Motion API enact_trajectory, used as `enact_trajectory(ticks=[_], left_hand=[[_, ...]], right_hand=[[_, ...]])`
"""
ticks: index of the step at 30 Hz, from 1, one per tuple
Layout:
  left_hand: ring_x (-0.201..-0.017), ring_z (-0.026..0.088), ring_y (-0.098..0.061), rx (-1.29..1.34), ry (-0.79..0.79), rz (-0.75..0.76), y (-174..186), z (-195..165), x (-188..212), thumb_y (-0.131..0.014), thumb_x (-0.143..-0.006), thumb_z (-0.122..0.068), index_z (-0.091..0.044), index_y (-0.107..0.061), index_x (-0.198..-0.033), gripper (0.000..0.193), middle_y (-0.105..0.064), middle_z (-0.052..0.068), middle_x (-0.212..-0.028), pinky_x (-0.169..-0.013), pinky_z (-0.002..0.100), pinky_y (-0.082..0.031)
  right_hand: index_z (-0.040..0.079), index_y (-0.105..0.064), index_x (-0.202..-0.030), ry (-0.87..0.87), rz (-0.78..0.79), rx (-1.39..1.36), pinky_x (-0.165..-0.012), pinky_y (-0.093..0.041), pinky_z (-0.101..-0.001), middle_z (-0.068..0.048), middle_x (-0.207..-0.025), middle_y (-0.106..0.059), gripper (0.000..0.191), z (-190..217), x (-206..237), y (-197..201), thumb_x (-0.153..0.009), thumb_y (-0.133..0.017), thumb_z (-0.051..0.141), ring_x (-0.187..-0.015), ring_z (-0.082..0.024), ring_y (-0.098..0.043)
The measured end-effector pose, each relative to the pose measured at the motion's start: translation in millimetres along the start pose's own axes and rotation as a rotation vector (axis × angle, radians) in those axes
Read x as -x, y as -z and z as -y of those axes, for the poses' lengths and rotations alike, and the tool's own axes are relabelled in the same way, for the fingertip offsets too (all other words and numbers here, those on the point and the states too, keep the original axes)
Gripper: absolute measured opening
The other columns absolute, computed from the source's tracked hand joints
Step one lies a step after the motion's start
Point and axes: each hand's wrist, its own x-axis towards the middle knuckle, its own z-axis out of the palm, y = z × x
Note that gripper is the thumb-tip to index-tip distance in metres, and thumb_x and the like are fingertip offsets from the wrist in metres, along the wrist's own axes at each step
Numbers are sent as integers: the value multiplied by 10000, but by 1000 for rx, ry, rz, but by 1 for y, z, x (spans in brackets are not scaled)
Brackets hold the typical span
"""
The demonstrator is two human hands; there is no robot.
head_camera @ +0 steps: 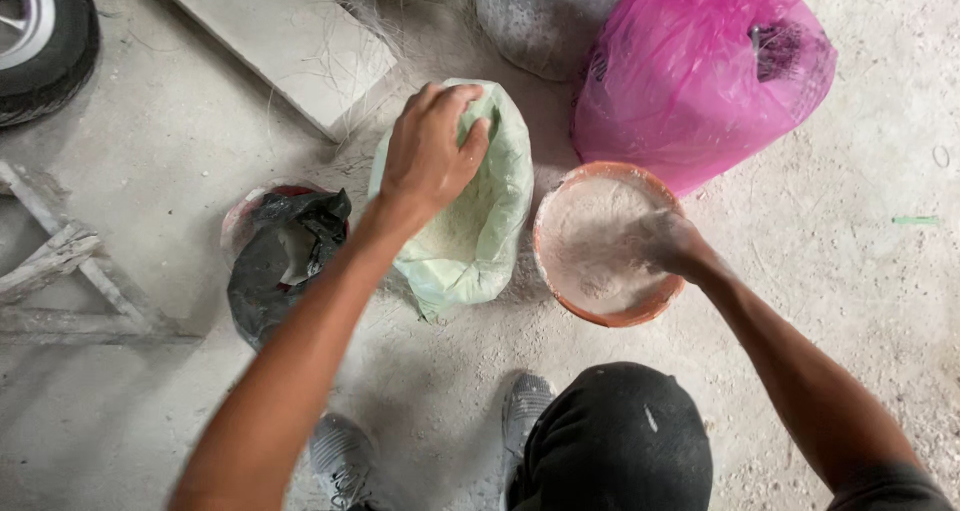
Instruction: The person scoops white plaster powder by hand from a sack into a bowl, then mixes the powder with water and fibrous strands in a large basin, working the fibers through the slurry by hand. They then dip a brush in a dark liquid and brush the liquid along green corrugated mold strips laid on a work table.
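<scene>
Dusty concrete floor [150, 161] spreads under you, powdered white all around your feet. At the centre of it, your left hand [430, 156] is clamped on the top edge of a pale green plastic bag [480, 231], fingers curled over the rim and thumb pinching the plastic, so the bag's mouth is held up and open; whitish powder shows inside. Just to its right, touching or nearly touching the bag, sits a round terracotta-coloured bowl [555, 281] filled with the same pale powder. Your right hand [668, 243] is down in that bowl, blurred and coated in dust, so you cannot tell whether it is spread or cupped around powder.

Left of the green bag lies a crumpled black plastic bag [275, 266] sitting in a reddish container. Behind the bowl a large pink plastic bag [700, 71] bulges, and beside that a grey dusty sack [540, 16]. A flat concrete slab [285, 36] lies at the upper left, a tyre [55, 41] in the corner, and rough wooden battens [60, 261] at the left edge. Your grey shoes [345, 456] and dark-clad knee [615, 436] show at the bottom.
</scene>
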Motion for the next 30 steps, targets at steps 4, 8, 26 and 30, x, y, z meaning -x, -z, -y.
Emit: enact_trajectory(ticks=[4,8,26,30], left_hand=[[-951,304,-648,-127,129,434,37,13,-3,-668,-992,-289,-32,-705,-1145,302,-658,174,-1054,-849,453,-534],[-1012,340,-643,-309,70,329,74,52,31,-778,-931,-347,-33,-763,-841,327,-705,134,-1001,-912,507,-509],[-1114,435,-652,-285,553,185,148,286,254,-611,-801,-11,14,-723,-1172,389,-704,265,-1156,-1000,488,-507],[-1066,419,-660,-186,579,182,156,306,263,-620,-752,35,82,-654,-1247,498,-681,296,-1134,-980,454,-513]], right_hand=[[80,-638,-1127,-6,0,338,-719,-573,-372,-110,-957,-658,279,26,13,-1,-1111,-462,295,-793,-216,-647],[101,-650,-1067,111,-117,760,-663,-568,-391,-112,-878,-654,299,81,21,-21,-1113,-456,324,-725,-233,-637],[80,-701,-923,1213,425,911,-737,-549,-483,-150,-870,-716,180,320,-79,-538,-904,-582,214,-812,-351,-685],[72,-693,-942,1077,354,914,-731,-557,-457,-141,-877,-716,181,316,-93,-583,-904,-573,202,-809,-327,-687]])
